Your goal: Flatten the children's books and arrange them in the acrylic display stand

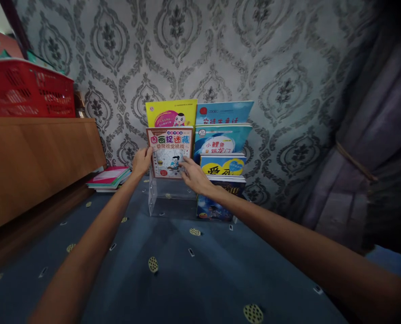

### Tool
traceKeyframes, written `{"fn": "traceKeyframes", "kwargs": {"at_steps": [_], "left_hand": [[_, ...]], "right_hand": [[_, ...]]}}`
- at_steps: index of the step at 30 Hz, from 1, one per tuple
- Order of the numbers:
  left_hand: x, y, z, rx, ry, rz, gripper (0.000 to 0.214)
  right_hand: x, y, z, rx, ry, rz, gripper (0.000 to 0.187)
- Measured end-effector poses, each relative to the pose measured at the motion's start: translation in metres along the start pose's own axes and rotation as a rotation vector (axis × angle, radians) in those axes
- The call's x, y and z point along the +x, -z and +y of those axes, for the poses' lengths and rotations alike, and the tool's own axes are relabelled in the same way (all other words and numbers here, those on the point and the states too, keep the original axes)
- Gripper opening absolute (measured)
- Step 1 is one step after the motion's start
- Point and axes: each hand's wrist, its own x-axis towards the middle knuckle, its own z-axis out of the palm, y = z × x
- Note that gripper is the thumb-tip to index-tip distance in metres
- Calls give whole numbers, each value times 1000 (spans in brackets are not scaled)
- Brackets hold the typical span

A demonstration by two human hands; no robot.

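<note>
A brown-bordered picture book [166,139] with a drawn figure on its cover stands upright in the left column of a clear acrylic book rack [152,198]. My left hand [142,161] is closed on the book's left edge, thumb and fingers pinching it. On the lower right of the same cover rest the fingers of my right hand [194,175], extended and apart, with its palm in front of the right column. Behind the picture book rises a yellow book [171,109]. The lower left tier of the rack shows bare plastic.
The right column holds a blue book [224,110], a teal book [221,139], yellow-and-blue books [224,165] and dark blue books [217,209]. Several books [109,176] lie stacked beside a wooden cabinet [41,166] bearing a red basket [31,85]. A curtain [352,135] hangs right.
</note>
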Motion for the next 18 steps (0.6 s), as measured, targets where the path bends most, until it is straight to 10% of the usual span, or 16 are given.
{"fn": "traceKeyframes", "kwargs": {"at_steps": [18], "left_hand": [[5,-2,5,40,35,-34,61]], "right_hand": [[-7,16,-14,22,-25,16,40]]}}
